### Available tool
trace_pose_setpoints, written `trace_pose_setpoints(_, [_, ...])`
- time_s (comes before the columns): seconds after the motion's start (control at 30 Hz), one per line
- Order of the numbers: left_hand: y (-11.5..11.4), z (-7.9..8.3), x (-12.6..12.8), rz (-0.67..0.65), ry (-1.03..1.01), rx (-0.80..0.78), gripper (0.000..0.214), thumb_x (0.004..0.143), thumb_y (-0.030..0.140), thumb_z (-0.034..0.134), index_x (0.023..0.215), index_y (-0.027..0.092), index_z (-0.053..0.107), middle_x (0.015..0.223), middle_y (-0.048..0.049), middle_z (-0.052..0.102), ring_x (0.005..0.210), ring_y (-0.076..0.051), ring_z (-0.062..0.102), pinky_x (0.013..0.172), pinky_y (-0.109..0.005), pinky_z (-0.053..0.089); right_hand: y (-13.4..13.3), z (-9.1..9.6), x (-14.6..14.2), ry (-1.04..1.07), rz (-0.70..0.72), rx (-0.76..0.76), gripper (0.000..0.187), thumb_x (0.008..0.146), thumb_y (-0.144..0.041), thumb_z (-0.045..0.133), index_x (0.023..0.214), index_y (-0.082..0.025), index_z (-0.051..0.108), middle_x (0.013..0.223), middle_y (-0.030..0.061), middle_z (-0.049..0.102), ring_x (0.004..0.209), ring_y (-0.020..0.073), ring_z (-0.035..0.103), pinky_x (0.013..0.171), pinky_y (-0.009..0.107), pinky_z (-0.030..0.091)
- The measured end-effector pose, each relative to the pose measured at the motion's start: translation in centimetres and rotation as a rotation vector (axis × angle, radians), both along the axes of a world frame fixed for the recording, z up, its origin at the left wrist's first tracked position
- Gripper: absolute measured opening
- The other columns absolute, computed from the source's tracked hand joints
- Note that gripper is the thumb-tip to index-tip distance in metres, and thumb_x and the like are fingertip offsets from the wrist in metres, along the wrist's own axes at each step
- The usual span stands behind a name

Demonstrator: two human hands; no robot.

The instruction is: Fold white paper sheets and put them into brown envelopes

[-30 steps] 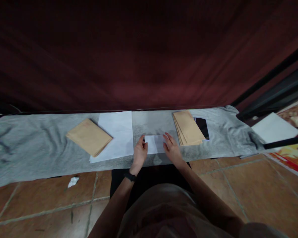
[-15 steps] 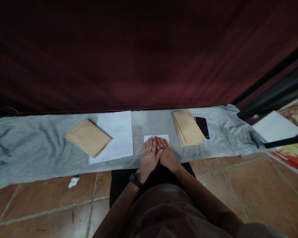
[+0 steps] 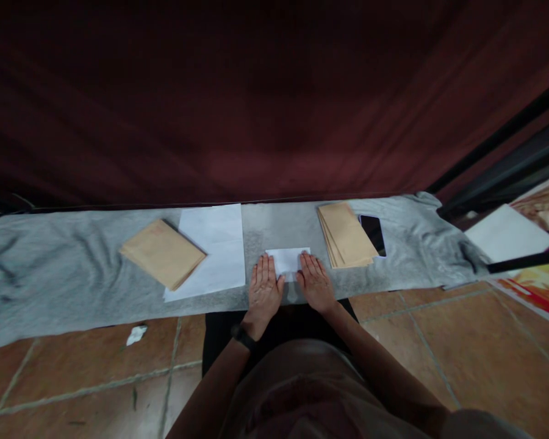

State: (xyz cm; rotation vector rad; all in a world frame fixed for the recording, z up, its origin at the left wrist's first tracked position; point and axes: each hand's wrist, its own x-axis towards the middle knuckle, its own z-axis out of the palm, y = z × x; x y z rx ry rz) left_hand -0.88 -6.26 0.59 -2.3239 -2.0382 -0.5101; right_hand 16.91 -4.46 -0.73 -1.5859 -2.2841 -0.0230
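A small piece of white paper (image 3: 286,261), seemingly folded, lies on the grey cloth in front of me. My left hand (image 3: 264,289) rests flat over its left edge, fingers stretched out. On the right edge lies my right hand (image 3: 316,282), also flat with its fingers extended. Between the two hands the middle of the paper shows. Left of my hands are larger white sheets (image 3: 222,244), partly under a stack of brown envelopes (image 3: 162,253). Another fanned set of brown envelopes (image 3: 348,235) lies to the right.
A phone (image 3: 373,236) lies beside the right-hand envelopes. The grey cloth (image 3: 73,262) covers a long narrow surface against a dark red curtain (image 3: 274,122). A crumpled white scrap (image 3: 136,335) is on the tiled floor (image 3: 96,360). Black bars (image 3: 507,131) stand at the right.
My hands have slid apart from the middle of the small paper to its left and right edges, uncovering its centre. The envelopes, sheets and phone have stayed put.
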Motion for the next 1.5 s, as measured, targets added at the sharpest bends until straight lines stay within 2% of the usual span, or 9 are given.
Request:
trace_pose_setpoints(0.2, [-0.3,0.2,-0.7,0.038,0.005,-0.009,0.060,0.103,0.035,0.035,0.154,0.003,0.031,0.159,-0.0221,0.034,0.150,-0.031,0.029,0.121,-0.051,0.030,-0.4,-0.2,0.8,0.018,-0.044,0.005,0.056,0.106,-0.033,0.036,0.155,-0.007,0.033,0.157,0.0173,0.041,0.146,0.0289,0.037,0.118,0.047,0.034])
trace_pose_setpoints(0.33, [-0.3,0.5,-1.8,-0.085,0.056,-0.051,0.062,0.101,0.043,0.042,0.152,0.008,0.038,0.159,-0.0196,0.035,0.150,-0.033,0.030,0.120,-0.052,0.030,-0.4,0.0,1.7,0.006,0.078,-0.037,0.060,0.104,-0.040,0.043,0.155,-0.009,0.034,0.158,0.0164,0.039,0.146,0.0296,0.037,0.120,0.050,0.031])
trace_pose_setpoints(0.5, [0.4,1.5,-2.4,-0.171,0.121,-0.129,0.052,0.102,0.039,0.043,0.146,0.012,0.048,0.157,-0.0162,0.042,0.146,-0.032,0.038,0.119,-0.051,0.032,0.7,0.4,2.7,-0.002,0.190,-0.076,0.059,0.101,-0.040,0.051,0.152,-0.012,0.041,0.156,0.0146,0.043,0.145,0.0286,0.040,0.120,0.051,0.030])
trace_pose_setpoints(0.67, [1.6,2.3,-1.8,-0.161,0.135,-0.143,0.046,0.103,0.030,0.036,0.144,0.014,0.049,0.155,-0.0131,0.045,0.144,-0.027,0.042,0.119,-0.045,0.031,2.3,0.8,2.5,-0.006,0.198,-0.064,0.052,0.100,-0.032,0.053,0.148,-0.013,0.047,0.155,0.0133,0.046,0.142,0.0272,0.043,0.120,0.047,0.032])
trace_pose_setpoints(0.83, [3.0,2.6,-1.5,-0.120,0.134,-0.161,0.048,0.103,0.033,0.035,0.143,0.011,0.051,0.153,-0.0153,0.048,0.142,-0.027,0.045,0.117,-0.042,0.035,3.9,1.3,2.2,0.007,0.165,-0.070,0.048,0.101,-0.030,0.050,0.145,-0.011,0.051,0.153,0.0134,0.048,0.141,0.0271,0.044,0.119,0.046,0.034])
trace_pose_setpoints(1.03, [4.2,2.1,-0.8,-0.096,0.090,-0.138,0.051,0.103,0.031,0.031,0.145,0.008,0.049,0.154,-0.0169,0.046,0.145,-0.027,0.040,0.120,-0.045,0.032,4.4,1.7,1.2,0.051,0.119,-0.095,0.046,0.103,-0.029,0.043,0.143,-0.010,0.053,0.150,0.0137,0.051,0.139,0.0254,0.047,0.119,0.043,0.035])
trace_pose_setpoints(1.23, [4.3,1.0,1.0,-0.179,0.019,-0.113,0.054,0.102,0.026,0.027,0.153,0.011,0.038,0.160,-0.0109,0.037,0.152,-0.022,0.027,0.125,-0.044,0.022,4.6,1.5,-1.0,0.060,0.168,-0.118,0.048,0.105,-0.027,0.033,0.149,-0.013,0.046,0.154,0.0106,0.047,0.144,0.0213,0.041,0.121,0.043,0.033])
trace_pose_setpoints(1.5, [3.4,0.3,0.2,-0.098,0.021,-0.098,0.062,0.100,0.034,0.036,0.155,0.004,0.030,0.162,-0.0172,0.030,0.153,-0.026,0.023,0.125,-0.046,0.023,4.0,0.4,-0.5,0.020,0.063,-0.076,0.049,0.105,-0.030,0.038,0.151,-0.015,0.043,0.158,0.0114,0.040,0.146,0.0248,0.037,0.121,0.047,0.029])
